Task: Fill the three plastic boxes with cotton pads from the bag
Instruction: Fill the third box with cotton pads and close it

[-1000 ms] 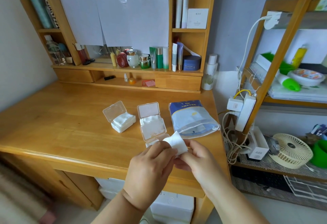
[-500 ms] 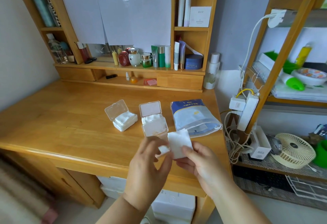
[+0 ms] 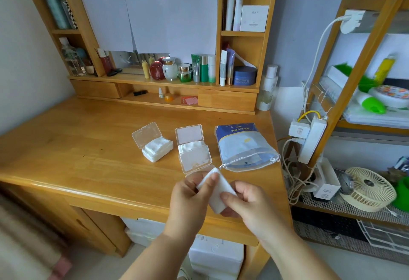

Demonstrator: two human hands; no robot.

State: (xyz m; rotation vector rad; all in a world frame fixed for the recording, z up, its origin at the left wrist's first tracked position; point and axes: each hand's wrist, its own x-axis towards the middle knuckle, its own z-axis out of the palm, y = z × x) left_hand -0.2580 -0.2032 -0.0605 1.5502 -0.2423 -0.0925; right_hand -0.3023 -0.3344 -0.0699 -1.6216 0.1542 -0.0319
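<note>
Pad stack (image 3: 218, 193) lowered, turned edge-up since earlier frame. Left hand (image 3: 191, 195) pinches far end; right hand (image 3: 245, 202) grips near end, near third box (image 3: 194, 160).

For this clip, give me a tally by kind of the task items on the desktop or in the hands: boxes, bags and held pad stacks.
Clear plastic boxes with open hinged lids: 3 (left one, middle one, near one partly hidden behind the hands)
Blue and clear drawstring bag of cotton pads: 1
Stack of white cotton pads held by both hands: 1
Total: 5
</note>
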